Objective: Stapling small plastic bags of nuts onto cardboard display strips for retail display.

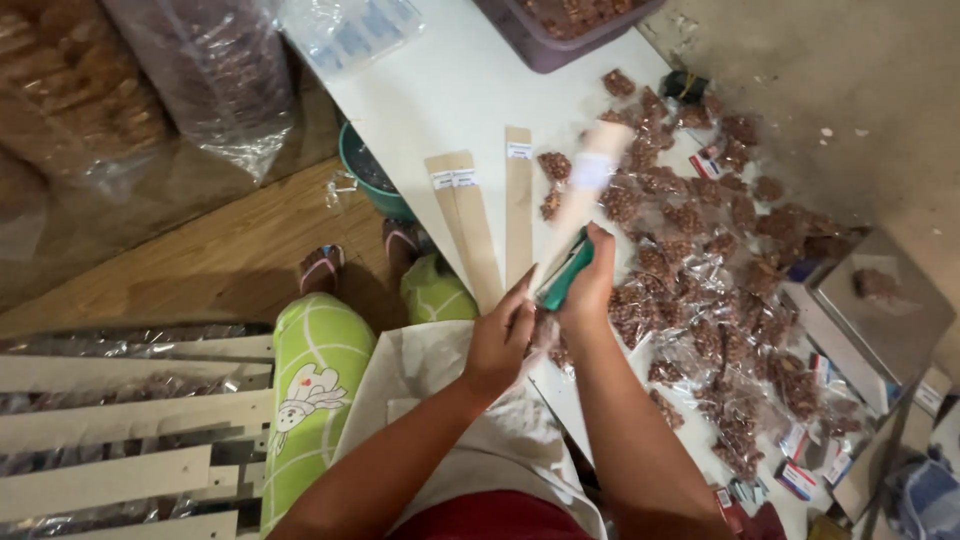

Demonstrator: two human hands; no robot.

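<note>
The white surface (450,90) fills the middle of the view and slants from the upper left to the lower right. On its right part lies a large heap of small clear packets (720,260), each filled with brown, nut-like pieces. At the far end stands a purple tray (560,48) which holds more of the same brown pieces. Below the surface edge, a green bucket (365,165) sits on the wooden floor (220,250); its content is dark and not clear. At the right, a metal scale (880,310) carries 1 small packet.

3 cardboard strips (478,215) lie flat on the surface, just beside the person's hands. More strips with packets fixed to them are stacked at the lower left (120,430).

The right hand (588,290) is closed around a green stapler (565,275) and a long strip with packets (585,185), which points away from the person and looks blurred. The left hand (497,340) is curled near the lower end of this strip; whether it grips the strip or only touches it cannot be told.

The strip seems light and stiff but bends easily, so it is best held near its lower end. The packets look soft, slippery and easy to crush.
</note>
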